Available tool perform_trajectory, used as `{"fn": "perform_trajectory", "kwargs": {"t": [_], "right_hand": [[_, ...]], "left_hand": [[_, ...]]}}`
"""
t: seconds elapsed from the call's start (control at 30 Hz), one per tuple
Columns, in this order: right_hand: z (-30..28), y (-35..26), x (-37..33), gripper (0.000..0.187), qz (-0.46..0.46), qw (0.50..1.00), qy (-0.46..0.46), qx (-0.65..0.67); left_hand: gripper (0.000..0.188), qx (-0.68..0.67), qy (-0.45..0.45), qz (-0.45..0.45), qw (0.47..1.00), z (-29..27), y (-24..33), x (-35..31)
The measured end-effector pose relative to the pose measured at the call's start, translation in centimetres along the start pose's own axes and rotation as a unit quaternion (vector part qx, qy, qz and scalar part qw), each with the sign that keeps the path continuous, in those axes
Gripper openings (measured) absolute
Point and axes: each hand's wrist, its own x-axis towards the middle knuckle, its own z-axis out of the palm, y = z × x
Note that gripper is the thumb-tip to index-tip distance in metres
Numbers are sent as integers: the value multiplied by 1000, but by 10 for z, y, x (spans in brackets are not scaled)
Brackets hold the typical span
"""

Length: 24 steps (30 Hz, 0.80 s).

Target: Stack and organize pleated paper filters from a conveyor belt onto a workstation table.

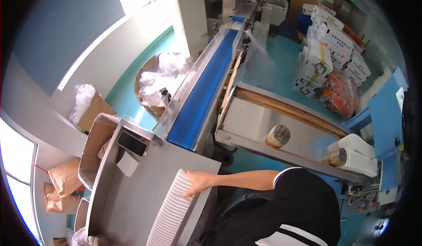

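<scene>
My right hand point(200, 183) reaches in from the right on a bare forearm below a black sleeve with white trim. Its fingers close around the upper end of a long stack of nested white ribbed trays point(169, 211). The stack lies slanted along the right part of a grey metal worktable point(127, 202), its lower end cut off by the picture's edge. My left hand does not show. At the table's far left corner lie a dark phone point(132, 143) and a small white block point(128, 164).
A blue conveyor belt point(204, 92) runs away from the table's far edge. To its right stands a long framed trough point(250, 109) holding a round wrapped bundle point(278, 136). More white trays point(358, 158) stand at its right end. Open cartons point(99, 142) flank the table's left; stacked white boxes point(329, 43) stand behind.
</scene>
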Motion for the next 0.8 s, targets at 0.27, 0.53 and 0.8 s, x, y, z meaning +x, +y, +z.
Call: {"fn": "perform_trajectory", "kwargs": {"t": [0.27, 0.53, 0.8], "right_hand": [[17, -27, 75, 71, 27, 995, 88, 46], [-38, -1, 64, 41, 197, 938, -59, 279], [-24, -24, 71, 55, 14, 997, 44, 60]], "left_hand": [[97, 317, 133, 59, 937, 4, 48, -46], [99, 410, 313, 87, 852, 26, 29, 7], [99, 390, 333, 56, 857, 60, 36, -6]]}}
